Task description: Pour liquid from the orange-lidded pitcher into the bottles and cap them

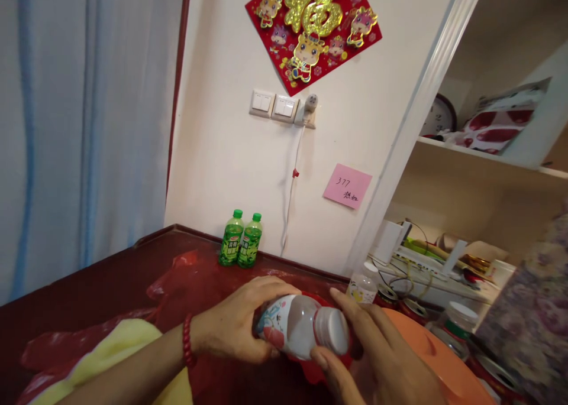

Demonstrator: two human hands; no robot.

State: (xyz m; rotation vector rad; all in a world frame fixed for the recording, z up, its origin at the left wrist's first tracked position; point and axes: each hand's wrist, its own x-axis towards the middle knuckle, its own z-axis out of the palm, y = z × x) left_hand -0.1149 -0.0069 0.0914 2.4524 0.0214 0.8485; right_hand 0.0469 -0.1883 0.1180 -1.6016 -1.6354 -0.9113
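Observation:
My left hand (248, 322), with a red bead bracelet (189, 341) on its wrist, is wrapped around the labelled body of a clear plastic bottle (302, 322). The bottle lies tilted, its white cap (332, 331) pointing right. Around the cap end is my right hand (377, 352), thumb and fingers apart; the thumb tip is by the bottle's neck, and I cannot tell whether it touches. Something red, partly hidden, shows behind and under the bottle. A yellow cloth (119, 349) lies beneath my left forearm.
Two green drink bottles (239, 239) stand against the wall. Red plastic film (177, 275) covers part of the dark red table (26, 301). At right are an orange basin (430, 352), a clear white-capped bottle (364, 284), several cans, another capped bottle (457, 325) and a white router (421, 257).

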